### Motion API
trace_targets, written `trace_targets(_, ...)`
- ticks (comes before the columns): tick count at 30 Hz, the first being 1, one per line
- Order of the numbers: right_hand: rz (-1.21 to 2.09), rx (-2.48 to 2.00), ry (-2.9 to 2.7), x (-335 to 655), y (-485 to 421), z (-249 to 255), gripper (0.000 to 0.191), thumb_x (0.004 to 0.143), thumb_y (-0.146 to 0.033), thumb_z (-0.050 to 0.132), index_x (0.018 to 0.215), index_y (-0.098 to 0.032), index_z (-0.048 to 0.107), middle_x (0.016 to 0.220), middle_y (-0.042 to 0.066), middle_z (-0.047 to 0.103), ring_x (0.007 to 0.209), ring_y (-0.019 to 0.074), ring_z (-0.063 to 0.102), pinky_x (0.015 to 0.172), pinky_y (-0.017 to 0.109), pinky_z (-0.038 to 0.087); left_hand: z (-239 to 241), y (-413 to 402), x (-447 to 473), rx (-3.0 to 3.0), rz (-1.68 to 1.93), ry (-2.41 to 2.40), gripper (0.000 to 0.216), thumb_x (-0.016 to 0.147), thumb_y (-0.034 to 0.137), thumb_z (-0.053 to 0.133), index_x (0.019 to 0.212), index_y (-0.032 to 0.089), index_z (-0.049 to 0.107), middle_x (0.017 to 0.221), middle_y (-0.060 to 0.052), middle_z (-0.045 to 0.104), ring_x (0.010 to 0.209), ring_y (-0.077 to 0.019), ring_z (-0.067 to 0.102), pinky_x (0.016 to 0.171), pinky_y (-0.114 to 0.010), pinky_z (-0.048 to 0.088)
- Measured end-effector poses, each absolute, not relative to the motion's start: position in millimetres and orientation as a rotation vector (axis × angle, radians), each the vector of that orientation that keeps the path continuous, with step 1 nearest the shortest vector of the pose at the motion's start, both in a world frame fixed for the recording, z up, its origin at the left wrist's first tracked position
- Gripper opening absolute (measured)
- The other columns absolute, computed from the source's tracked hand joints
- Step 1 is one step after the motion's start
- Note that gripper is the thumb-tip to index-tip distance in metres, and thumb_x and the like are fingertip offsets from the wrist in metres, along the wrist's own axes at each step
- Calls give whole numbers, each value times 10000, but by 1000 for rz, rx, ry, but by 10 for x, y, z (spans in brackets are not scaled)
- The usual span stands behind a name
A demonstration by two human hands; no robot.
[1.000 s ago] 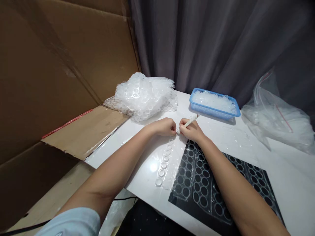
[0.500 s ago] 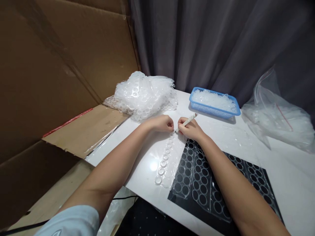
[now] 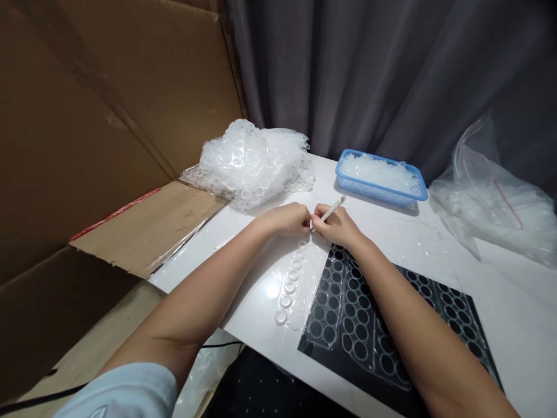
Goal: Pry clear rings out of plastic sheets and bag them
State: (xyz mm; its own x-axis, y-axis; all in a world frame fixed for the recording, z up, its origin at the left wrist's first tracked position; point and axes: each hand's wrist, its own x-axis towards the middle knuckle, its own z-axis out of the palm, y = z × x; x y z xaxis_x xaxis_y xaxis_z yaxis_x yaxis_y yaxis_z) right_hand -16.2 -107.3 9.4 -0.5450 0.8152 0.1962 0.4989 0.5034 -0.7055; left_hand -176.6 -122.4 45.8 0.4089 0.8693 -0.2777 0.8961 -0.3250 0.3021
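Observation:
My right hand (image 3: 334, 225) grips a slim, pale pen-shaped tool (image 3: 333, 209), its tip pointing down toward the table between both hands. Whether it is a pen or a craft knife I cannot tell. My left hand (image 3: 293, 220) is closed beside the tip, its fingertips almost touching the right hand; anything in its fingers is hidden. Below the hands lies a clear plastic strip (image 3: 300, 299) of round shapes. A row of white rings (image 3: 285, 301) runs along its left side, larger toward me.
A black sheet (image 3: 317, 348) bearing clear circle strips lies under my right forearm. Behind are a heap of clear plastic sheets (image 3: 252, 157), a blue basket (image 3: 380, 188) of translucent pieces and a zip bag (image 3: 500, 203). Cardboard (image 3: 148, 226) borders the table on the left.
My two hands have come closer together, with the left fingertips now nearly against the right hand. The pen-shaped tool has shifted slightly. The view has moved a little.

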Motion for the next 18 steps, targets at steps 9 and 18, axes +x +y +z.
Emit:
trace_targets(9,911,-1111,-2151,-159,-1074,88,189,806,-266,456,635,-195,489,516,-19,595,534,114,554,578,249,392,674,-1147,-2156,1902,495,1589,251,818,356,388,744,161,527,582,3,508,491,-89,451,502,-217,327)
trace_targets(18,963,-1087,-2228,-180,-1149,191,198,783,-231,454,590,-193,473,470,-17,572,491,107,542,551,246,395,588,-1255,-1899,2232,-186,1528,229,735,333,483,823,164,612,727,-38,610,590,-130,490,541,-253,315)
